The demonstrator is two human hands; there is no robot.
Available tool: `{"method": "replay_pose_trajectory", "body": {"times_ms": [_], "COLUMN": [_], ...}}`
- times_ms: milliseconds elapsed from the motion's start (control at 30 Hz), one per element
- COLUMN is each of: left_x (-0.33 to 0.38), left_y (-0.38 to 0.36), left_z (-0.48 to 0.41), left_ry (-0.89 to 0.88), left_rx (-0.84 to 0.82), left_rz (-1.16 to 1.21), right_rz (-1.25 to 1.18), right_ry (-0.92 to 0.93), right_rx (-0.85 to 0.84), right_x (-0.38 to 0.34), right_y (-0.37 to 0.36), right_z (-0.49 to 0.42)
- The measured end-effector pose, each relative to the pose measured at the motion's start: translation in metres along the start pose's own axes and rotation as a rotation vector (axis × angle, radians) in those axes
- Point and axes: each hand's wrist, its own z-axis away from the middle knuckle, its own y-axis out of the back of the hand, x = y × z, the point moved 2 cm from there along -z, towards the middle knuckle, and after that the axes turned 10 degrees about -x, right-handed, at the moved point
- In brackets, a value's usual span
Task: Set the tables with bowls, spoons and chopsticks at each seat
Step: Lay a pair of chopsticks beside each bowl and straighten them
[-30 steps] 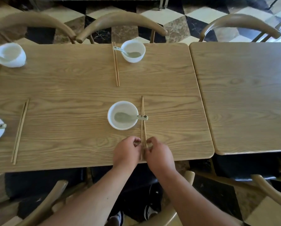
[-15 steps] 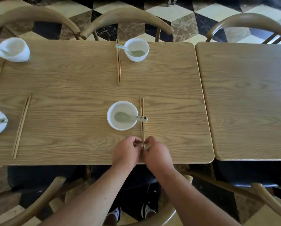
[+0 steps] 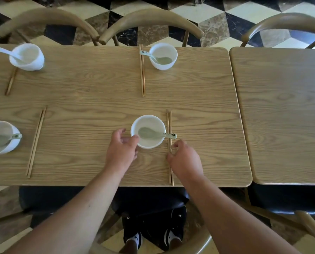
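The thumb of the left hand [image 3: 121, 154] touches the near white bowl [image 3: 149, 146] at the 8 o'clock side of its rim. Its other fingers are spread, relaxed and holding nothing over the table [image 3: 98, 99]. The right hand [image 3: 185, 162] has its fingertips [image 3: 177, 143] loosely curled at the chopsticks [image 3: 169, 123], which lie at the bowl's 3 o'clock and point toward 12; I cannot tell whether the fingers pinch the pair or merely touch it. The spoon [image 3: 153, 134] lies in the bowl, with its handle crossing the chopsticks toward 3 o'clock.
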Motion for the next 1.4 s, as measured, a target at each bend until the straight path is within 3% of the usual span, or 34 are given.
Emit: {"method": "replay_pose_trajectory", "body": {"times_ms": [300, 1400], "left_x": [0.005, -0.003], "left_y": [0.0, 0.016], "left_z": [-0.024, -0.015], "left_ry": [0.062, 0.064], "left_rx": [-0.159, -0.163], "left_rz": [0.024, 0.052], "right_rz": [0.009, -0.021], "right_ry": [-0.001, -0.01], "right_rx": [0.004, 0.02], "right_x": [-0.002, -0.009], "right_y": [-0.003, -0.003], "right_z": [-0.01, -0.017]}}
